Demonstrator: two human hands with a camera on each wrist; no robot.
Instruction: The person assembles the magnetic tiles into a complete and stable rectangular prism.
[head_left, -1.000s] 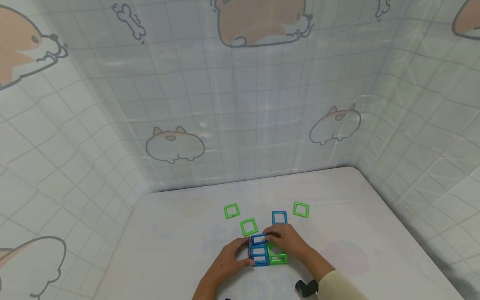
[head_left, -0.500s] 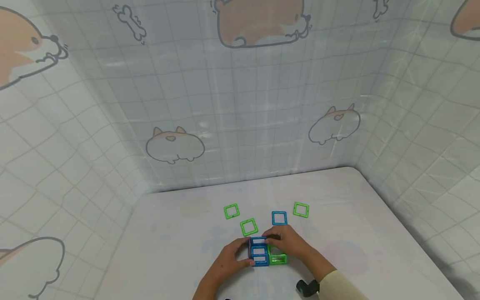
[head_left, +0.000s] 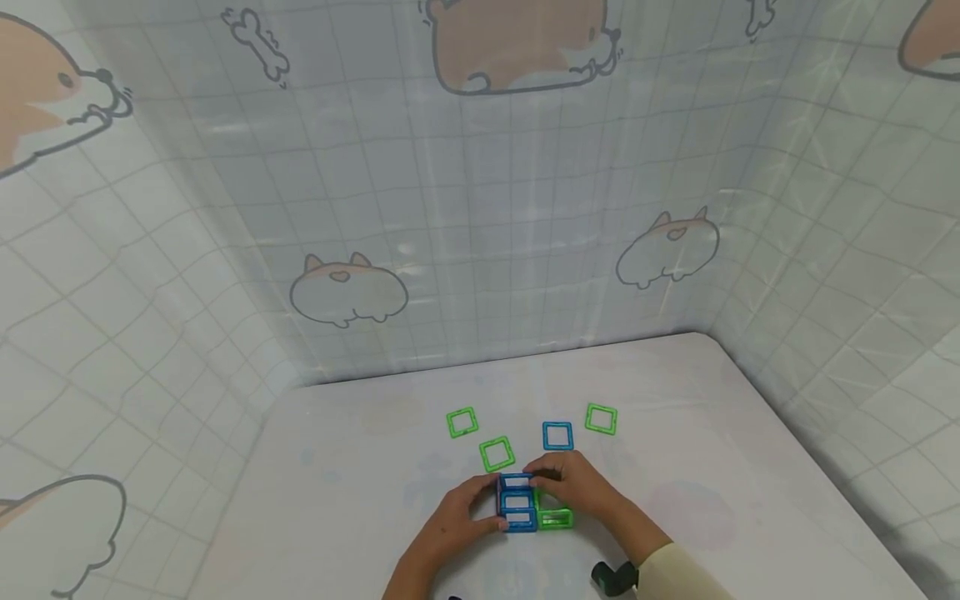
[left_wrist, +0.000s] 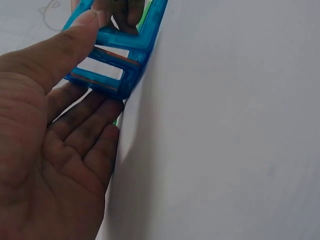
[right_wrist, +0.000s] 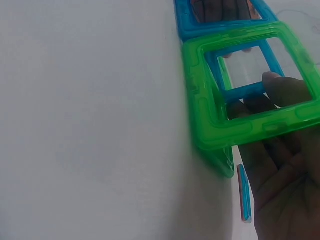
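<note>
In the head view, a small structure of blue magnetic tiles (head_left: 521,527) stands on the white table, joined on its right to green magnetic tiles (head_left: 555,524). My left hand (head_left: 453,521) grips the blue part from the left, thumb at the front and fingers towards the back. In the left wrist view, the thumb lies against a blue square frame (left_wrist: 132,80). My right hand (head_left: 581,486) reaches behind the green part and pinches the rear blue tile (head_left: 516,477). The right wrist view has a green square frame (right_wrist: 197,100) partly covering that hand's fingers.
Beyond the hands lie loose square tiles: a left green one (head_left: 465,433), a nearer green one (head_left: 501,467), a blue one (head_left: 557,423) and a right green one (head_left: 588,417). A dark object (head_left: 615,577) is beside the right sleeve. Patterned curtains surround the table.
The rear blue tile was slightly tilted a second ago; it now lines up with the rest of the blue part. Both hands have stayed almost in place.
</note>
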